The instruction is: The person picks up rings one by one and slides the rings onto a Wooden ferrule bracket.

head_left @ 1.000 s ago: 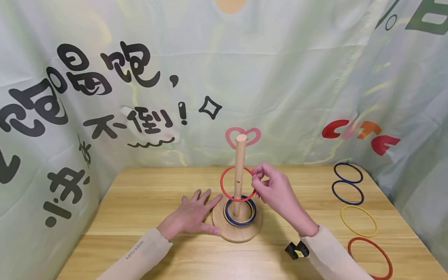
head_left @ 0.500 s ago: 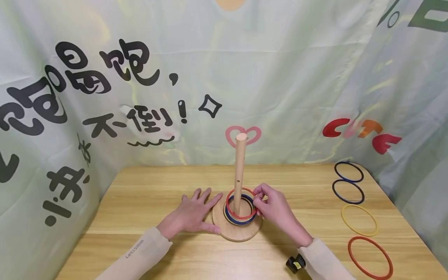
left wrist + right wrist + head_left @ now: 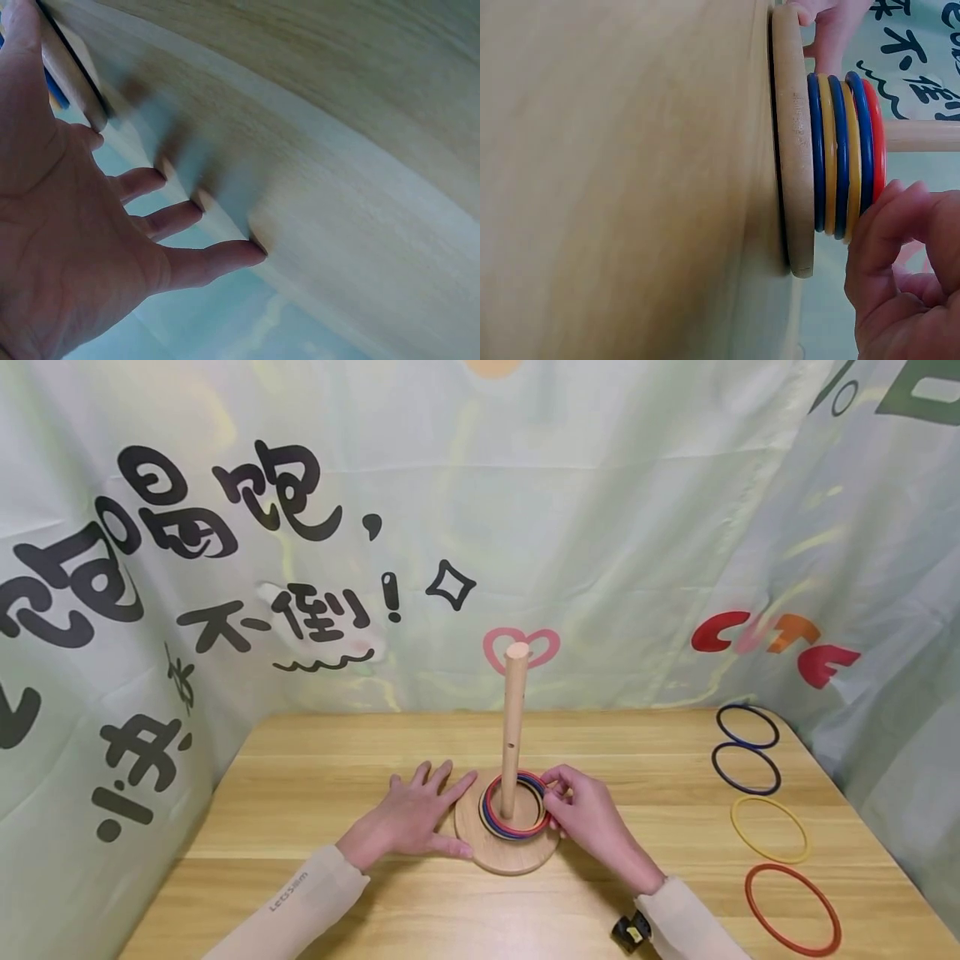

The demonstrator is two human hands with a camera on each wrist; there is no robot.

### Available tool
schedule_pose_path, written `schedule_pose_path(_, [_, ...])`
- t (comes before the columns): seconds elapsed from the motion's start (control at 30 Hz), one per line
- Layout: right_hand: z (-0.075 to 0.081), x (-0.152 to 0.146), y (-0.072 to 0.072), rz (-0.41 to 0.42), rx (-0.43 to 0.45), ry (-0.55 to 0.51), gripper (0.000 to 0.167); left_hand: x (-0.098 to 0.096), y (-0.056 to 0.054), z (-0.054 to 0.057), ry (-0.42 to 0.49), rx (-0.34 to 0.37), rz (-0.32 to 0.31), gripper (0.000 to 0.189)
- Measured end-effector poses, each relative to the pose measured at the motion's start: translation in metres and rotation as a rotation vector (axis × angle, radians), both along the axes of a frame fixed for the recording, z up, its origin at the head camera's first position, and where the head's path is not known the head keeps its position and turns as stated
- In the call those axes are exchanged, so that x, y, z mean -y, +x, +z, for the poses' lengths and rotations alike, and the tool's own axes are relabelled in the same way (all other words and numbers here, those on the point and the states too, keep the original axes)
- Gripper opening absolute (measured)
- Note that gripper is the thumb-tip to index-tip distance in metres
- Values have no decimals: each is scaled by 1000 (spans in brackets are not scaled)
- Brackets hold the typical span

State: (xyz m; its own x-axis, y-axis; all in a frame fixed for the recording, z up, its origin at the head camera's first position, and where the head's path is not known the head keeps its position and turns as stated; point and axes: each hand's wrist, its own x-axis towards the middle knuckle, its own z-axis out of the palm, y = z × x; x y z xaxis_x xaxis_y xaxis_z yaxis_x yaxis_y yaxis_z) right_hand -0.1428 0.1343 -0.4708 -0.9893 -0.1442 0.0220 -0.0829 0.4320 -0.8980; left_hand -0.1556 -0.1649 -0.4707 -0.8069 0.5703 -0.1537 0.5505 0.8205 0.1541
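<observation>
A wooden post (image 3: 513, 727) stands upright on a round wooden base (image 3: 510, 858) in the middle of the table. Blue and yellow rings (image 3: 841, 161) are stacked around the post's foot. A red ring (image 3: 876, 142) lies on top of that stack, the post passing through it. My right hand (image 3: 588, 810) pinches the red ring's right edge between curled fingers and thumb. With fingers spread, my left hand (image 3: 408, 818) rests at the base's left side; its thumb and index finger touch the rim. The left wrist view shows its fingertips on the tabletop.
Along the table's right side lie two dark blue rings (image 3: 746, 768), a yellow ring (image 3: 808, 843) and a larger red ring (image 3: 836, 927). A printed curtain (image 3: 600, 543) hangs behind and beside the wooden table (image 3: 300, 760). A small black device (image 3: 632, 932) is on the right wrist.
My right hand has brought the red ring down along the post, from well above the stack onto it. The ring has gone from tilted to nearly flat. The left hand has stayed put.
</observation>
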Motion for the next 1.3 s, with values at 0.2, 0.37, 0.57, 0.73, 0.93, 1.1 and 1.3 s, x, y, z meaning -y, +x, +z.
schedule_pose_path(0.2, [2, -4, 1, -5, 14, -7, 21, 1, -3, -3, -11, -7, -3, 116])
schedule_pose_path(0.37, [6, -16, -1, -16, 4, 28, 20, 1, -4, -7, -10, -13, -1, 117])
schedule_pose_path(0.57, [11, -47, -6, -52, -59, 89, 21, 1, -4, -7, -24, -16, 1, 117])
schedule_pose_path(0.73, [21, -80, -9, -73, -93, 167, 22, 0, -2, -1, -29, -1, 5, 115])
schedule_pose_path(0.93, [31, -125, -18, -106, -134, 318, 25, -1, -1, 1, -23, -2, 6, 114])
schedule_pose_path(1.1, [29, -164, -24, -161, -173, 429, 25, -2, -1, 3, -14, -1, 0, 113])
schedule_pose_path(1.3, [27, -204, -27, -186, -160, 537, 37, -2, -1, 2, -17, -2, 4, 114])
